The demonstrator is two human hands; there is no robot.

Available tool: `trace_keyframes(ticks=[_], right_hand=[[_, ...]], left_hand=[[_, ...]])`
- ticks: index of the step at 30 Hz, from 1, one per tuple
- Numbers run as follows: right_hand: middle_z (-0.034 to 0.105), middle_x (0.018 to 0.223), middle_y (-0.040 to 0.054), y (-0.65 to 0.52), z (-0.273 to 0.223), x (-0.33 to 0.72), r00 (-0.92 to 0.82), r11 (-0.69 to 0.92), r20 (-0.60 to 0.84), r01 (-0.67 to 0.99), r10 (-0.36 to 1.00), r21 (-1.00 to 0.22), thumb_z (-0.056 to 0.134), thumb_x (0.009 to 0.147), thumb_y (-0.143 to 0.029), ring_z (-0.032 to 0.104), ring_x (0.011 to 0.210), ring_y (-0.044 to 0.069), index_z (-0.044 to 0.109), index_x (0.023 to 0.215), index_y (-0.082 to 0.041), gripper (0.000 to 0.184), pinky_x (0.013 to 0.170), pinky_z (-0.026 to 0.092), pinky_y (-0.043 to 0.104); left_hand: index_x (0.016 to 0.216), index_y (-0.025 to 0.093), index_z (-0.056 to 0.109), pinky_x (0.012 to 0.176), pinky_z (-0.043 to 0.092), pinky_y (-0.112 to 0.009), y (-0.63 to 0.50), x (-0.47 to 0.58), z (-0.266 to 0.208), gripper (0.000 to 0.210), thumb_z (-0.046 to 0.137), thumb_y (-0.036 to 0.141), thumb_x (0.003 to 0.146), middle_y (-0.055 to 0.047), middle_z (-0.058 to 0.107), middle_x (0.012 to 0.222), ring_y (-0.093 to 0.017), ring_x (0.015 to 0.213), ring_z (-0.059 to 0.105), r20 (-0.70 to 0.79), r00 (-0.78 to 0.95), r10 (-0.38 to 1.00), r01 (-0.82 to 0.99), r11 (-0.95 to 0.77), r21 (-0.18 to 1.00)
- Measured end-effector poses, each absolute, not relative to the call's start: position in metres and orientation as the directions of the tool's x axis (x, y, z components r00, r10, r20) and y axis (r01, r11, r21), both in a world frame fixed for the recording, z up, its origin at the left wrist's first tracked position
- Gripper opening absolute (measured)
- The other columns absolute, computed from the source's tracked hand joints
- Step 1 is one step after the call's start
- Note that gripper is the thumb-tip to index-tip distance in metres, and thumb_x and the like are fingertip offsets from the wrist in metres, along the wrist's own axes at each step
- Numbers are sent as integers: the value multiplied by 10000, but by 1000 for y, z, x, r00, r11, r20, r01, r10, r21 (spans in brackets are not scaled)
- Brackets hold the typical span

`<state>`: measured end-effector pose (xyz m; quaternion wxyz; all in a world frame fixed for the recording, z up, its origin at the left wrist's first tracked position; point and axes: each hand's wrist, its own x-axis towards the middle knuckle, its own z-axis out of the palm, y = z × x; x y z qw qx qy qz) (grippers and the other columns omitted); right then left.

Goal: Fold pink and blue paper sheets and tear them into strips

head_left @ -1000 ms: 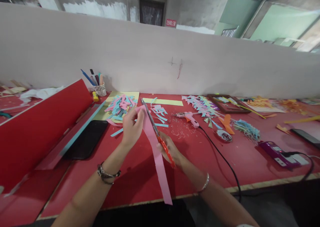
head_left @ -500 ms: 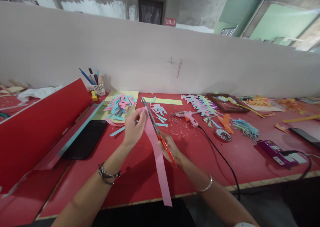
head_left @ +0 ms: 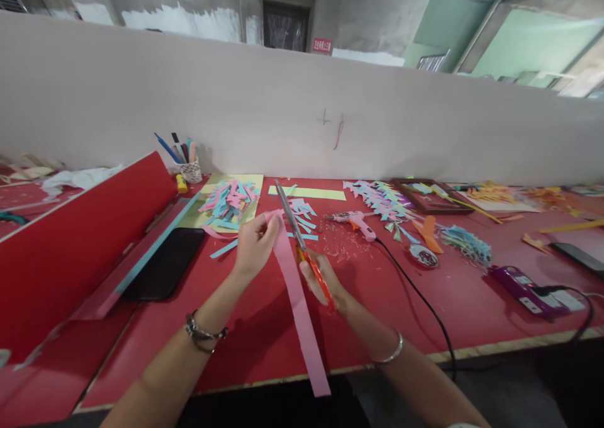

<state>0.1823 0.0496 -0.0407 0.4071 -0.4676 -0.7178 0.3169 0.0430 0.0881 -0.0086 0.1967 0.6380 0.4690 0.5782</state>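
Observation:
Pinched in my left hand (head_left: 255,242) is the upper end of a long pink paper strip (head_left: 298,302), which hangs down past the table's front edge. My right hand (head_left: 323,280) grips orange-handled scissors (head_left: 317,275). Their blades point up and away, just right of the strip's top, and look nearly closed. Behind my hands lie a pile of pink and blue paper pieces (head_left: 229,200) on a pale yellow sheet (head_left: 255,189) and a smaller group of cut pieces (head_left: 302,211). A flat yellow strip (head_left: 321,193) lies farther back.
A pink glue gun (head_left: 356,221) with a black cord lies to the right, near fringed paper (head_left: 377,198), a purple power strip (head_left: 526,292) and a wooden frame (head_left: 431,195). A black phone (head_left: 165,264), red board (head_left: 85,245) and pen cup (head_left: 190,170) stand left.
The scissors have shifted slightly right, away from the pink strip's upper edge. My left hand still pinches the strip in nearly the same place. The whole view has tilted slightly.

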Motion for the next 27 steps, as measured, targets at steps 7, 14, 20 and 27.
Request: trace_keyframes(ticks=[7,14,20,27], right_hand=[[541,768,25,63,-38,198,-193,313,286,825,939,-471,589,640,-482,509,678,153,512,844,-172,379,579,377,257],[565,1018,78,63,-37,201,-257,334,283,904,924,-268,560,667,-544,523,925,225,548,985,-199,469,683,412,301],[569,1004,93,63,-35,199,-272,320,265,934,925,-157,541,672,-562,543,855,227,561,984,-177,496,662,425,318],[561,1027,92,63,-35,200,-295,318,218,945,930,-78,536,682,-548,559,802,210,557,997,-173,490,656,422,313]], left_hand=[[971,196,512,555,442,-274,111,-1,-29,328,507,340,677,-57,555,903,-163,723,543,462,-315,829,366,-343,865],[788,260,620,828,366,-366,100,-29,2,174,513,382,727,-22,599,881,-206,888,512,650,242,720,670,-608,425],[705,261,633,803,316,-369,99,-30,-3,128,529,326,739,-6,632,810,-198,832,528,508,362,781,806,-536,250],[622,241,584,804,301,-383,100,-28,-6,150,498,277,739,-9,646,721,-193,756,559,427,428,797,809,-548,213]])
